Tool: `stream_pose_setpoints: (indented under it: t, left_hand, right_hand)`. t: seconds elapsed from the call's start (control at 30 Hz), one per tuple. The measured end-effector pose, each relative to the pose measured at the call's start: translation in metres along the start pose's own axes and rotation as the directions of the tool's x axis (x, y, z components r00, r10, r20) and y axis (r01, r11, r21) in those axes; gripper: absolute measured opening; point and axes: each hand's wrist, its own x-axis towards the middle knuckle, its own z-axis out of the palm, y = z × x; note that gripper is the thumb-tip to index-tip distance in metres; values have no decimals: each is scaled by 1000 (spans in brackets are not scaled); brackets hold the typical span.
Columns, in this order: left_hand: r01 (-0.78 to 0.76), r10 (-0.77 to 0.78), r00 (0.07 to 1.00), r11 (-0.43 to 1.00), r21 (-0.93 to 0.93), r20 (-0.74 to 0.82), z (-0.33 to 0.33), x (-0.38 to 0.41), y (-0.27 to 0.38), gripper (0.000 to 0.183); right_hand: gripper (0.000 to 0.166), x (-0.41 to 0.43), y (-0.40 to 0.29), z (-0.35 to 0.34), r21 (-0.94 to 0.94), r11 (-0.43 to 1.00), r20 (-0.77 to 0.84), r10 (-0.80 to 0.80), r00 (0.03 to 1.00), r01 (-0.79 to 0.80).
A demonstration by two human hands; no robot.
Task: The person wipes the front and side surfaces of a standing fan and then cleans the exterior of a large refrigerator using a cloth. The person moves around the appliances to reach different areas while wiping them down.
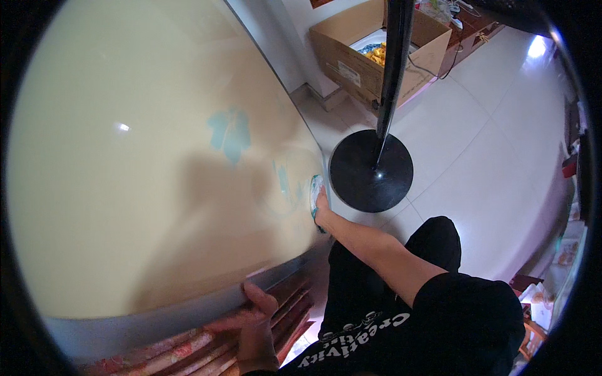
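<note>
Before me is a large glossy cream panel (141,197) with turquoise flower and leaf marks and a grey side. My right hand (321,198) presses a white and green cloth (315,190) flat against the panel near its right edge. The right fingers are partly hidden by the cloth. Along the lower edge, my left hand (254,310) is at the panel's grey side face (164,310), thumb and fingers spread. Nothing shows in its grasp. My shadow falls across the panel's lower middle.
A black pole stand with a round base (371,188) stands close beside the panel. Behind it are an open cardboard box (357,70) with yellow items and a cable (423,68) on the tiled floor (470,155). Reddish patterned folds (188,350) hang below the left hand.
</note>
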Motion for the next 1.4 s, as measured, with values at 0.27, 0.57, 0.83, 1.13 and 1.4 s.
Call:
stream_pose_setpoints:
  t: [0.27, 0.57, 0.83, 1.13, 1.4]
  left_hand:
    - [-173, 141, 971, 971, -166, -192, 7, 24, 16, 87]
    - [-296, 206, 918, 924, -241, -339, 15, 22, 2, 63]
    - [-305, 160, 939, 795, -524, -305, 2, 19, 4, 54]
    - [-335, 183, 926, 798, -501, -329, -8, 25, 13, 52]
    - [-377, 217, 898, 830, -413, -384, 4, 23, 11, 50]
  right_hand:
    - [46, -232, -52, 140, -287, 859, 141, -399, 906, 423]
    - [55, -393, -97, 243, -208, 109, 822, -518, 234, 972]
    - [60, -443, -117, 303, 166, -273, 856, -436, -276, 947]
    - [56, -484, -153, 389, 353, -493, 725, -394, -566, 795]
    - [52, -423, -137, 310, 291, -404, 815, -370, -446, 867]
